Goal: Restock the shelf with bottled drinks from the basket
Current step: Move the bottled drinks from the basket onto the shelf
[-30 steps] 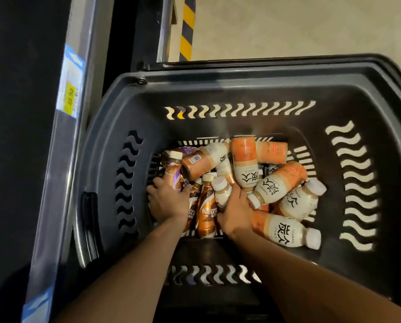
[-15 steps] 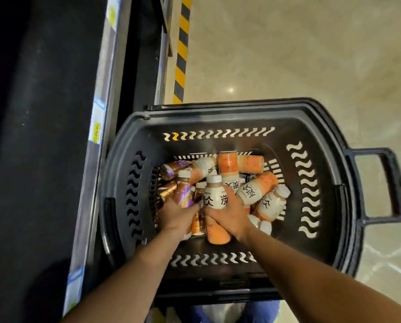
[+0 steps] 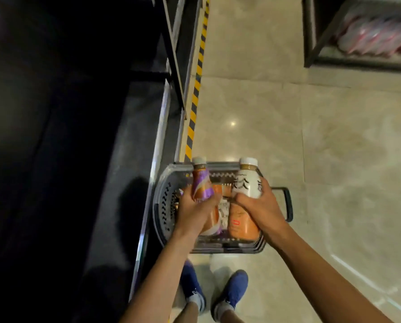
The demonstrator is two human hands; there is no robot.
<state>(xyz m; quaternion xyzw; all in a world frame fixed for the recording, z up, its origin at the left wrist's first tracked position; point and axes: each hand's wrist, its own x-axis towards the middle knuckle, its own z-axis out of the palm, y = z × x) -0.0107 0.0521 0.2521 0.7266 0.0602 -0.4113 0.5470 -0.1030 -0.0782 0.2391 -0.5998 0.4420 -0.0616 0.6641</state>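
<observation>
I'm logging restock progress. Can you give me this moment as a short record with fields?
left grip: holds purple-and-orange bottle
right grip: holds white-and-orange bottle
basket: on the floor below both grips, more bottles inside
shelf: at the person's left, interior too dark to read
stage: two bottles held above the basket, neither on the shelf yet

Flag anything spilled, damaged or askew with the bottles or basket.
Nothing stands out. The left hand grips a capped purple-and-orange bottle, the right hand a capped white-and-orange bottle, both caps up above the basket. No spill shows on the floor.
</observation>
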